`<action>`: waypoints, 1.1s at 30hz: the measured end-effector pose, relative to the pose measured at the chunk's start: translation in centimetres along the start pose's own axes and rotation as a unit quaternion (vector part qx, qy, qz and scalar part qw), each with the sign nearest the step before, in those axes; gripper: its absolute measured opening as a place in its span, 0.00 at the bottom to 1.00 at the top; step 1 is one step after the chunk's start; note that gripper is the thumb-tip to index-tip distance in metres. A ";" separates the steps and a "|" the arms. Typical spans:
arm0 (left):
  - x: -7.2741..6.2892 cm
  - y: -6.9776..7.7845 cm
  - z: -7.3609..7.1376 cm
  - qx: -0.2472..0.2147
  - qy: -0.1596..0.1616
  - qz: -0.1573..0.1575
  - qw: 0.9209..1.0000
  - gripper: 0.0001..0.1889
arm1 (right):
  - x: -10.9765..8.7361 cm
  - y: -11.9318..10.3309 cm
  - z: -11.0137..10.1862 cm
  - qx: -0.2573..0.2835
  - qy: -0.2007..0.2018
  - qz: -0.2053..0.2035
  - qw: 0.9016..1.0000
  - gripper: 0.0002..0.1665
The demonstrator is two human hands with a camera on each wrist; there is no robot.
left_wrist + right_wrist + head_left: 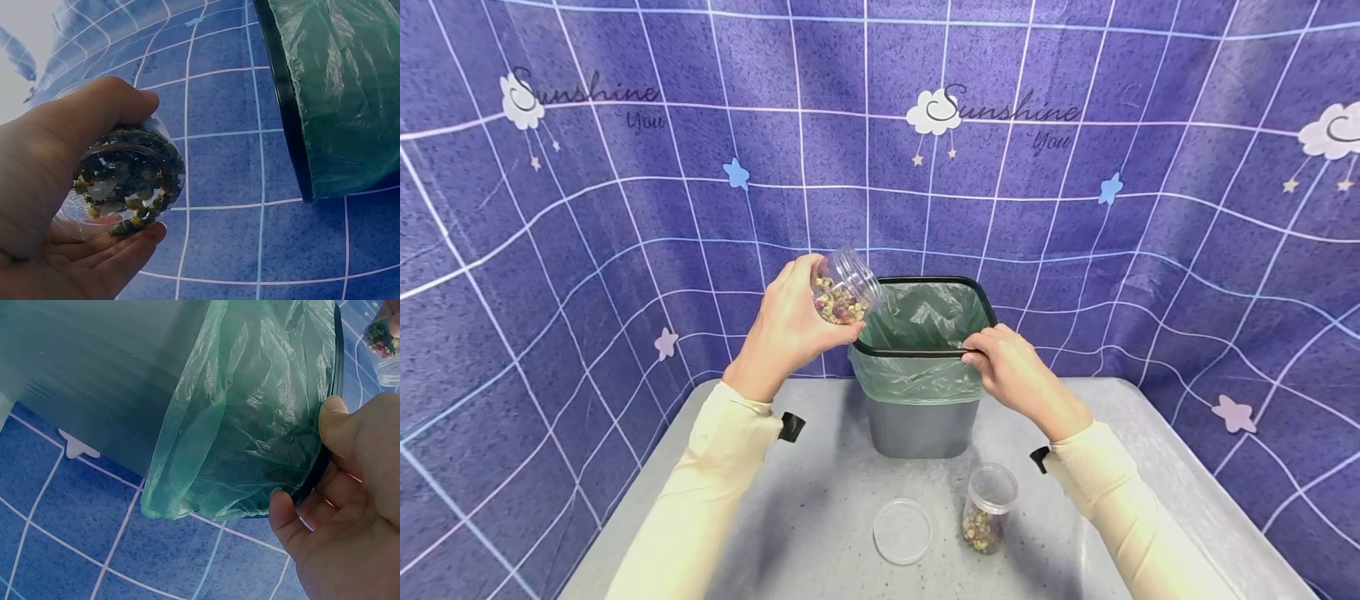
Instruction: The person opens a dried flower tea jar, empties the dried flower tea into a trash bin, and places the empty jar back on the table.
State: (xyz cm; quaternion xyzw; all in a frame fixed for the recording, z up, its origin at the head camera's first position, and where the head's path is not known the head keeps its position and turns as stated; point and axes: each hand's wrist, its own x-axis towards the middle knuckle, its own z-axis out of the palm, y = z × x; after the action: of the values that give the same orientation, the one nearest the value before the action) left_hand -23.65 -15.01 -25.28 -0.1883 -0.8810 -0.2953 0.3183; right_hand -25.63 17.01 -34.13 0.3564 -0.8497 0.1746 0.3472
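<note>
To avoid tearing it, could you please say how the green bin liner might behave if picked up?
The green bin liner is likely floppy, given its many creases. Being translucent, it may be thin and tear easily. Its shiny surface could feel slippery.

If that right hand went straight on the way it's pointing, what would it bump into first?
The black rim of the grey bin, which the right hand grips. Past that, probably the green liner inside, though depth is hard to judge.
</note>
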 end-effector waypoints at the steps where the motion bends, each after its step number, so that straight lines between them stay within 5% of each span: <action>1: 0.1 -0.1 0.0 0.002 -0.002 0.000 1.000 0.47 | 0.0 0.0 0.0 0.001 0.001 0.000 1.000 0.03; 33: 4.2 -0.5 1.4 0.053 -0.083 -0.006 0.995 0.50 | 0.1 0.0 0.1 -0.003 -0.015 0.013 1.000 0.03</action>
State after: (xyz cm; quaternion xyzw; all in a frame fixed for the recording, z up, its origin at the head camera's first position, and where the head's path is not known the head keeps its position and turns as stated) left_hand -27.61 -13.94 -23.52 -0.1898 -0.9199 -0.2334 0.2516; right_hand -25.72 16.92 -34.09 0.3470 -0.8598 0.1713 0.3331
